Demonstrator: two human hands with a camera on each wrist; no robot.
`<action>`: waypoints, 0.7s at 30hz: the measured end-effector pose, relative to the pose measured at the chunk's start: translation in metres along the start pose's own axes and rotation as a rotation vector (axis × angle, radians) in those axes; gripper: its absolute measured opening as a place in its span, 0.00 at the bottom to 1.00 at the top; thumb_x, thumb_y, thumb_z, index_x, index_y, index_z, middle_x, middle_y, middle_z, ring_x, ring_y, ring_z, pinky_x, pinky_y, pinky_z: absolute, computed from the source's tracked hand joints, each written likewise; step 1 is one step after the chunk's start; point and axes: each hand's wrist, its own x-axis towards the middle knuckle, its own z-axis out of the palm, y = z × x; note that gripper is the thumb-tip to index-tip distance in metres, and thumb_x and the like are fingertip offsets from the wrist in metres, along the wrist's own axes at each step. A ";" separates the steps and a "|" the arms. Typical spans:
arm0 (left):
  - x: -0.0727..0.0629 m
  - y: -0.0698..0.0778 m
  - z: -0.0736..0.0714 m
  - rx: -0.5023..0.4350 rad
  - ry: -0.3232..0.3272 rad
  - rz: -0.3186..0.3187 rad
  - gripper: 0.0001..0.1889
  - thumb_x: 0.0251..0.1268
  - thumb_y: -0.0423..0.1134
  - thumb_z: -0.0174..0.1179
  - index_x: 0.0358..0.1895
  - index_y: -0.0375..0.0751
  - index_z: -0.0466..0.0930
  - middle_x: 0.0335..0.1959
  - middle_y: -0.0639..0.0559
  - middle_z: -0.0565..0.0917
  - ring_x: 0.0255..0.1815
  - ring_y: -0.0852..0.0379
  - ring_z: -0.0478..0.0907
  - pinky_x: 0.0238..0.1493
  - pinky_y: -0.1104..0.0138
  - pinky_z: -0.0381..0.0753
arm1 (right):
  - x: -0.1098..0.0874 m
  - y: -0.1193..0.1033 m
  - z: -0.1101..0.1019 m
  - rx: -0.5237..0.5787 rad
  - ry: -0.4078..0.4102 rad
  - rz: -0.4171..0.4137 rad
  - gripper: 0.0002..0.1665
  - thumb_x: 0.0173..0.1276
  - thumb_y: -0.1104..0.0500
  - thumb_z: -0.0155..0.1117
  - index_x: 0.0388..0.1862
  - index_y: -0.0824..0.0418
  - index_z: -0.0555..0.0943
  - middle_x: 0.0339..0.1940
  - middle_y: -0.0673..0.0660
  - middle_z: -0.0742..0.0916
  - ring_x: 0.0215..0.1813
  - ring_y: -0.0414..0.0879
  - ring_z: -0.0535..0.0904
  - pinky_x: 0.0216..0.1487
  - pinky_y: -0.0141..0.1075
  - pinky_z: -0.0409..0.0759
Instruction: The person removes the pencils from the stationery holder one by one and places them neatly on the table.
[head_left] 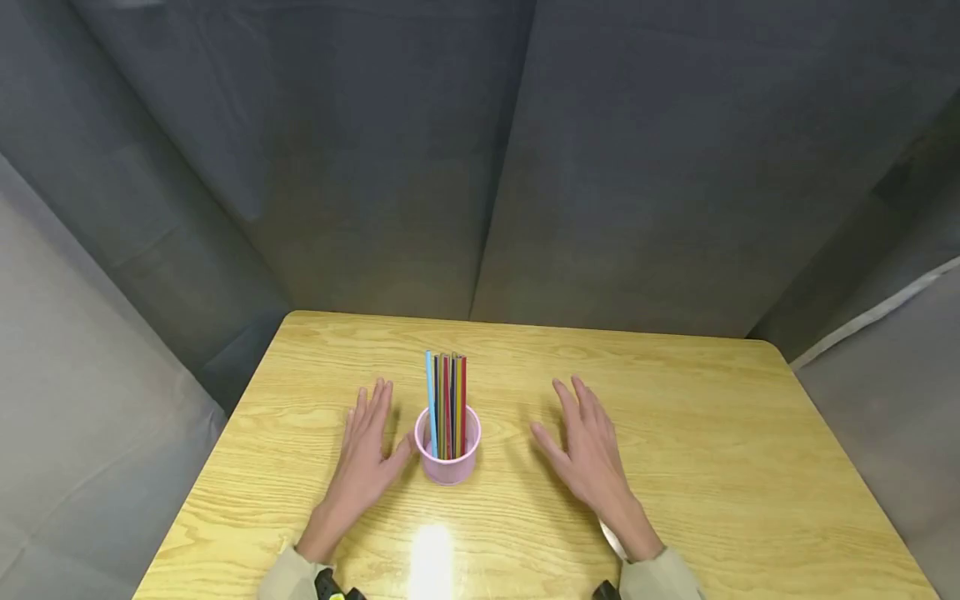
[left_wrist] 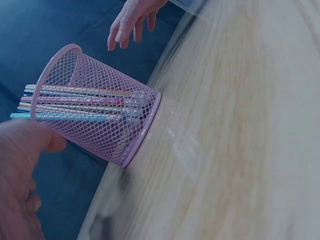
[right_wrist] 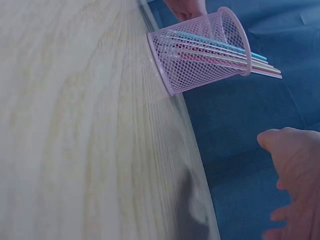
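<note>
Nothing is gripped by either hand: both are held open with fingers straight and loosely spread, palms down over a light yellow wood-grain table [head_left: 675, 433]. By the left hand [head_left: 365, 454] a place just left of a small pink wire-mesh pen cup [head_left: 447, 454] is taken, with its thumb stretched toward the cup's lower wall; whether the thumb actually touches the mesh cannot be told from the head view, and in the left wrist view the thumb [left_wrist: 30, 142] is seen close beside the cup's rim [left_wrist: 55, 82] with a small gap. The right hand [head_left: 588, 454] is held farther off, well apart from the cup on its right side, with the thumb pointed inward toward it; in the right wrist view only the thumb and the edge of this hand [right_wrist: 295, 175] are shown, clear of the cup [right_wrist: 202, 52]. The cup is stood upright on the table near the middle of its near half, between the two hands. A bundle of thin coloured sticks [head_left: 447, 400] is held upright in it, standing well above its rim; a light blue one is set at the left edge of the bundle, with red, dark and yellowish ones beside it, and through the mesh their lower ends [left_wrist: 85, 105] are seen to reach the cup's base. Beige sleeve cuffs [head_left: 288, 575] are seen at both wrists. Dark grey fabric [head_left: 487, 167] is hung behind and beside the table.
</note>
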 end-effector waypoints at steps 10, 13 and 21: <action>-0.004 0.002 0.001 -0.374 -0.151 -0.035 0.62 0.52 0.31 0.73 0.87 0.56 0.41 0.87 0.47 0.44 0.86 0.42 0.39 0.78 0.33 0.47 | 0.017 -0.011 -0.001 0.117 0.126 -0.102 0.36 0.78 0.48 0.64 0.78 0.62 0.68 0.78 0.67 0.70 0.73 0.67 0.71 0.64 0.68 0.77; -0.004 0.003 0.001 -0.396 -0.212 -0.032 0.63 0.53 0.42 0.79 0.86 0.57 0.42 0.87 0.46 0.46 0.86 0.40 0.43 0.79 0.34 0.48 | 0.020 -0.014 0.000 0.169 0.167 -0.150 0.32 0.76 0.52 0.66 0.74 0.63 0.73 0.74 0.67 0.75 0.67 0.63 0.77 0.57 0.63 0.83; 0.004 0.004 0.011 -0.502 -0.277 -0.031 0.62 0.46 0.48 0.85 0.84 0.61 0.52 0.84 0.54 0.57 0.84 0.44 0.52 0.81 0.38 0.50 | 0.027 -0.023 0.003 0.285 0.161 -0.202 0.26 0.75 0.58 0.67 0.69 0.65 0.77 0.69 0.63 0.81 0.58 0.58 0.82 0.54 0.55 0.85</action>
